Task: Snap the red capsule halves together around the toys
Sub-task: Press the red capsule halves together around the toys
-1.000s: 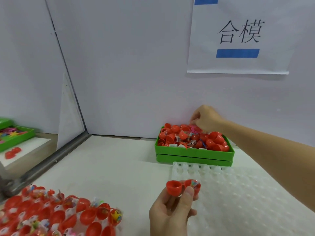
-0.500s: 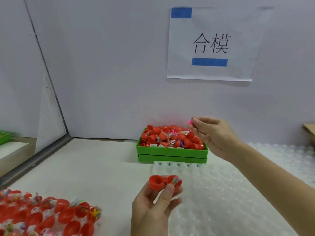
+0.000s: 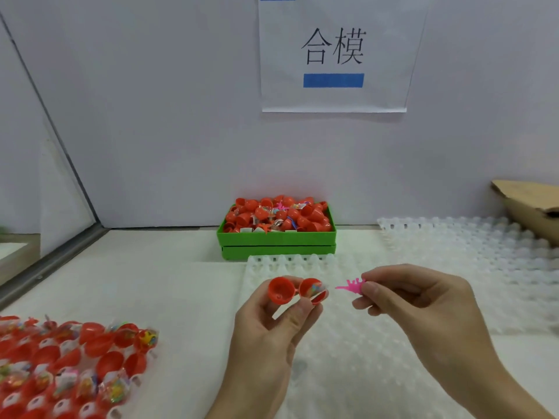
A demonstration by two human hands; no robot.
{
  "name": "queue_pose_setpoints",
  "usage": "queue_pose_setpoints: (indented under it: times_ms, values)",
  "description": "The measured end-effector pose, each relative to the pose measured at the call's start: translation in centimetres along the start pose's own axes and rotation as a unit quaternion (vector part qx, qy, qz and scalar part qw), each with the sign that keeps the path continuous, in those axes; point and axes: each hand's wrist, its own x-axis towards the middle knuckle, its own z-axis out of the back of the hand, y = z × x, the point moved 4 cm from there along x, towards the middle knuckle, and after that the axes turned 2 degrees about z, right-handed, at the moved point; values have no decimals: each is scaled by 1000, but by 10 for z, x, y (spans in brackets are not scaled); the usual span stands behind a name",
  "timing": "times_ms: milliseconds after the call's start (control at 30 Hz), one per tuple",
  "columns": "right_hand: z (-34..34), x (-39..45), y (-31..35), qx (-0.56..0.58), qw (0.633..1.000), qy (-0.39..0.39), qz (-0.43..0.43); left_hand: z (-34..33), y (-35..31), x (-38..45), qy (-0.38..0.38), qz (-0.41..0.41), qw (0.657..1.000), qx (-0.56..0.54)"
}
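My left hand [image 3: 272, 337] holds an open red capsule [image 3: 296, 290] between thumb and fingers; its two joined halves face me. The left half is empty and the right half holds a small wrapped colourful toy. My right hand [image 3: 417, 300] pinches a small pink spiky toy [image 3: 351, 287] just to the right of the capsule, not touching it. Both hands hover above a clear plastic bubble tray [image 3: 348, 343].
A green box [image 3: 278, 238] heaped with red capsules and toys stands by the back wall. At the lower left lies a tray of open red capsule halves with toys [image 3: 69, 364]. A second clear tray [image 3: 469, 252] and a cardboard box [image 3: 532, 207] sit at the right.
My right hand has come back from the green box with the pink toy and now holds it next to the capsule. My left hand has kept hold of the capsule.
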Motion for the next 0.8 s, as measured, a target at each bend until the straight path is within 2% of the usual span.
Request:
queue_pose_setpoints:
  times_ms: [233, 333, 433, 633, 800]
  values:
    - [2, -11, 2, -61, 998, 22, 25, 0, -2, -4, 5, -42, 984, 172]
    - [3, -12, 5, -68, 996, 6, 54, -1, -1, -6, 7, -52, 974, 222]
    - [1, -14, 7, -74, 995, 0, 65, -5, -2, -9, 22, -59, 965, 255]
    - [-5, -18, -2, -174, 984, 37, 29, -13, -2, -11, 55, -70, 962, 258]
    - [-7, -20, -5, -189, 981, 48, 18, -16, 0, -15, 68, -77, 958, 268]
